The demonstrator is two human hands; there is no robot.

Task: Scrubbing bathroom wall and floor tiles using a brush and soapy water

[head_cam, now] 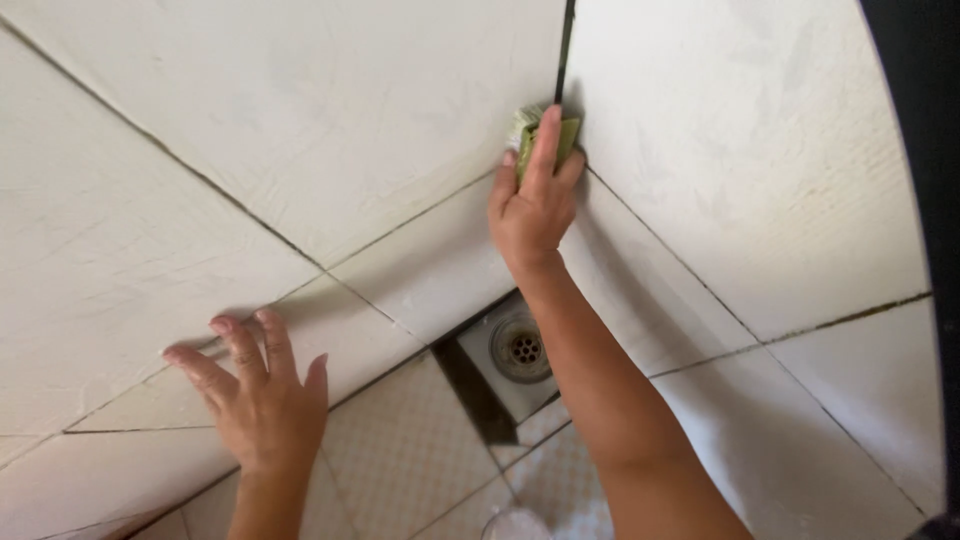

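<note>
My right hand (535, 205) presses a small green and white scrub brush (530, 130) into the corner where two white tiled walls meet, right at the dark vertical grout line (566, 50). The fingers lie over the brush and cover most of it. My left hand (255, 385) is flat on the left wall's white tiles (150, 220), fingers spread, holding nothing.
A round metal floor drain (520, 348) sits in the corner below my right forearm. The floor has pale patterned tiles (400, 450). A whitish round object (515, 525) shows at the bottom edge. A dark edge (930, 150) runs down the right side.
</note>
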